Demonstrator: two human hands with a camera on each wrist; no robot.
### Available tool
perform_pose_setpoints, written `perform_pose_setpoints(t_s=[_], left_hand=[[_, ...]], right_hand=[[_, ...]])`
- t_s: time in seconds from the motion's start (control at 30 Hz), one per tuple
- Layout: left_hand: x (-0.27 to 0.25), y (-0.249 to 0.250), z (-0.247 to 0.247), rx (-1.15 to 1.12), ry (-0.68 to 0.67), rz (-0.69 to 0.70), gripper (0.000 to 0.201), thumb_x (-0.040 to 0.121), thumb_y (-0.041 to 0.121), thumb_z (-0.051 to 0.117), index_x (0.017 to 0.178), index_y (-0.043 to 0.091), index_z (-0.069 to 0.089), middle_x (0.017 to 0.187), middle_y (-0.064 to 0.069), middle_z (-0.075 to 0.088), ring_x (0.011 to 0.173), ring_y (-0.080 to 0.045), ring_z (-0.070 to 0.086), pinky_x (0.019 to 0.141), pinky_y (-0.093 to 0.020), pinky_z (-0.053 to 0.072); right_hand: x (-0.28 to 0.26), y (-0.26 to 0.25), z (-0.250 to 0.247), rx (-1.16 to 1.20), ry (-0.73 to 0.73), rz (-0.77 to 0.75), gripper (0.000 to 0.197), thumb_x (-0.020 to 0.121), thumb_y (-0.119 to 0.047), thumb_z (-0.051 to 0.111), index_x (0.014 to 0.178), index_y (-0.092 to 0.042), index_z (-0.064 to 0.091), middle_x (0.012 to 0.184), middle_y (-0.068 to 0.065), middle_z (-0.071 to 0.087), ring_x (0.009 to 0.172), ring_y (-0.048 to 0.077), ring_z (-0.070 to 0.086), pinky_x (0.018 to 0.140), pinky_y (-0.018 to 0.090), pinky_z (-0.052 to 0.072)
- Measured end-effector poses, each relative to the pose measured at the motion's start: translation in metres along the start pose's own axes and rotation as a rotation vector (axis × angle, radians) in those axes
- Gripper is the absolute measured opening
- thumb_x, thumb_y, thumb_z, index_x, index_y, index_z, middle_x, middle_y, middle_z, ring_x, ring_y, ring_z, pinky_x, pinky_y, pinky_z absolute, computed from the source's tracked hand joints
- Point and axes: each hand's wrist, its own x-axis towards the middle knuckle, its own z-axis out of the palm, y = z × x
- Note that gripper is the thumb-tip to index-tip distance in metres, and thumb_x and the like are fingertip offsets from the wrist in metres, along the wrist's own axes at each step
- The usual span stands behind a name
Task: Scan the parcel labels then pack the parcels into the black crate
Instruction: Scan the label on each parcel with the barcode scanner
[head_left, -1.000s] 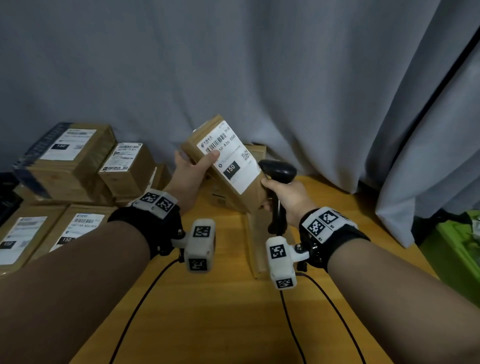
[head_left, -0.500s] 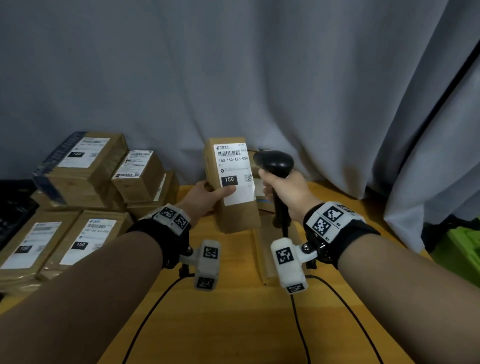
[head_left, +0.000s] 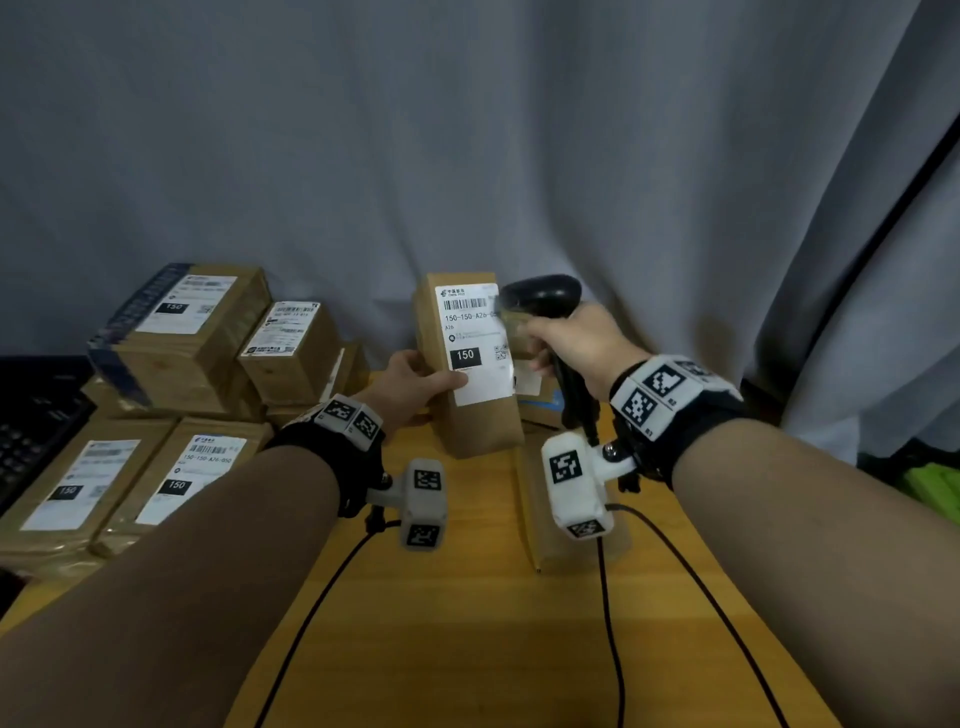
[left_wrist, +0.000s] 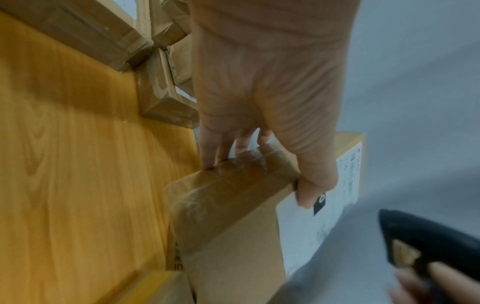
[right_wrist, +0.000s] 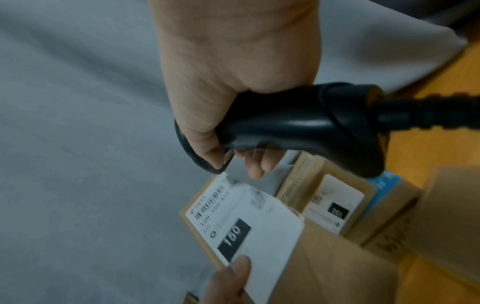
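My left hand (head_left: 415, 384) grips a brown cardboard parcel (head_left: 467, 426) upright above the wooden table, thumb on its white label (head_left: 475, 343), fingers behind it. In the left wrist view the thumb (left_wrist: 315, 185) presses the label's edge on the parcel (left_wrist: 228, 216). My right hand (head_left: 576, 343) holds a black barcode scanner (head_left: 543, 296) by its handle, head close to the label's upper right corner. The right wrist view shows the scanner (right_wrist: 298, 125) just above the label (right_wrist: 246, 222). The black crate (head_left: 31, 415) shows only as a dark edge at far left.
Several labelled cardboard parcels (head_left: 192, 338) are stacked at the back left, with flat ones (head_left: 150, 478) in front. More parcels (head_left: 540, 405) lie behind the held one, and a flat parcel (head_left: 571, 519) rests under my right wrist. A grey curtain (head_left: 467, 156) hangs behind; cables (head_left: 613, 623) cross the table.
The parcel has turned from tilted to upright with its label facing me. The scanner has moved left and up until its head sits against the label's right edge.
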Motion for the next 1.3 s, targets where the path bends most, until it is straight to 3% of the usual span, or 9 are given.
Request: perform_pose_setpoints(t_s=[0.1,0.23,0.4,0.73,0.9,1.07,1.3], left_hand=[[0.005,0.005,-0.007,0.046,0.125,0.029,0.086,0.076,0.030,0.080,0.142,0.016,0.027,0.125,-0.001,0.052,0.100,-0.020,0.057,0.066,-0.031,0.051],[0.010,0.011,-0.016,0.063,0.170,0.058,0.097,0.075,0.029,0.081,0.147,0.028,0.017,0.138,-0.007,0.046,0.113,-0.029,0.056,0.064,-0.034,0.053],[0.012,0.015,-0.018,0.132,0.146,0.063,0.097,0.076,0.029,0.080,0.148,0.029,0.015,0.139,-0.010,0.048,0.114,-0.031,0.056,0.079,-0.043,0.057],[0.014,0.010,-0.007,0.184,0.121,0.025,0.097,0.079,0.033,0.076,0.149,0.027,0.009,0.138,-0.012,0.047,0.114,-0.031,0.057,0.068,-0.035,0.055],[0.015,0.007,-0.005,0.211,0.127,0.009,0.096,0.079,0.033,0.076,0.148,0.028,0.009,0.139,-0.012,0.046,0.116,-0.032,0.055,0.072,-0.037,0.055],[0.015,0.007,-0.002,0.217,0.121,0.004,0.094,0.080,0.031,0.075,0.149,0.027,0.010,0.138,-0.011,0.046,0.115,-0.031,0.055,0.063,-0.032,0.053],[0.012,0.000,0.009,0.149,0.087,0.001,0.094,0.080,0.029,0.076,0.147,0.027,0.011,0.138,-0.011,0.047,0.116,-0.031,0.054,0.068,-0.035,0.053]], right_hand=[[-0.001,-0.029,-0.006,-0.038,-0.053,-0.023,0.020,0.088,-0.018,0.067,0.097,-0.001,0.061,0.067,0.009,0.060,0.049,0.017,0.060,0.051,0.026,0.053],[-0.004,-0.057,-0.011,-0.177,-0.123,-0.022,0.028,0.086,-0.026,0.069,0.096,0.000,0.061,0.067,0.012,0.064,0.049,0.019,0.064,0.052,0.027,0.056],[-0.005,-0.063,-0.013,-0.210,-0.106,-0.022,0.035,0.086,-0.028,0.068,0.102,0.003,0.061,0.067,0.015,0.067,0.050,0.021,0.065,0.050,0.025,0.056],[-0.007,-0.056,-0.013,-0.149,-0.104,-0.003,0.028,0.086,-0.026,0.067,0.094,0.001,0.064,0.065,0.011,0.063,0.053,0.021,0.062,0.053,0.026,0.055],[-0.007,-0.055,-0.015,-0.143,-0.116,0.004,0.024,0.086,-0.025,0.067,0.086,-0.001,0.063,0.063,0.010,0.061,0.053,0.021,0.061,0.052,0.026,0.055],[-0.007,-0.051,-0.012,-0.129,-0.127,0.005,0.024,0.085,-0.025,0.068,0.086,-0.001,0.063,0.063,0.011,0.063,0.054,0.023,0.063,0.054,0.028,0.055],[-0.010,-0.040,-0.003,-0.111,-0.133,0.000,0.023,0.085,-0.024,0.068,0.085,0.000,0.065,0.062,0.011,0.062,0.046,0.019,0.062,0.049,0.026,0.054]])
